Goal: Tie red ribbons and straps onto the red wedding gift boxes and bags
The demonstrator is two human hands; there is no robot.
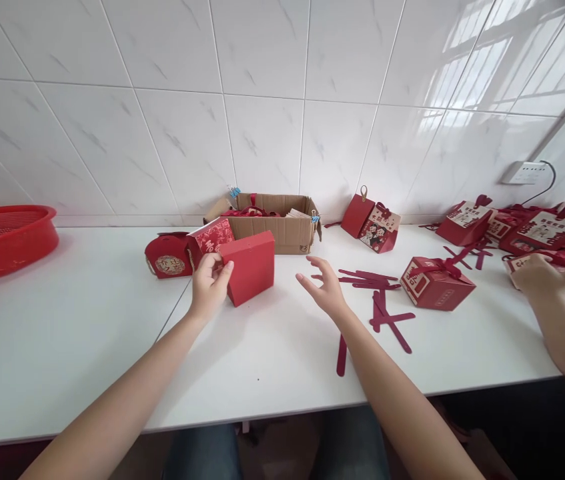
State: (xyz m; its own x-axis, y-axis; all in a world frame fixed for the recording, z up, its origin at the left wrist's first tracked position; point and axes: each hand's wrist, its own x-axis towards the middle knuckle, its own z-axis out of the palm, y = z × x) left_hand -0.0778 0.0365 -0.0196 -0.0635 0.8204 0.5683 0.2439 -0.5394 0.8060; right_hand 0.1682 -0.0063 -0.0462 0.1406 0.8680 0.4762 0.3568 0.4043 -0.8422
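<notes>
My left hand [209, 285] grips a plain red gift box [251, 268] by its left edge, thumb in front, the box tilted at the table top. My right hand [323, 285] is held in the air to the right of it, fingers apart and with nothing in them. Close behind my left hand stand a patterned red box [211, 239] and a round-topped red box [171, 256] with a gold emblem. Dark red strips [387, 319] lie scattered to the right of my right hand, one of them beneath my forearm.
An open cardboard box [282, 233] with red items stands by the wall. A red plastic basket [9, 240] is at far left. To the right are a red box with a ribbon bow [437, 283], two upright boxes [381, 227], and another person's hand [545, 275] among more boxes.
</notes>
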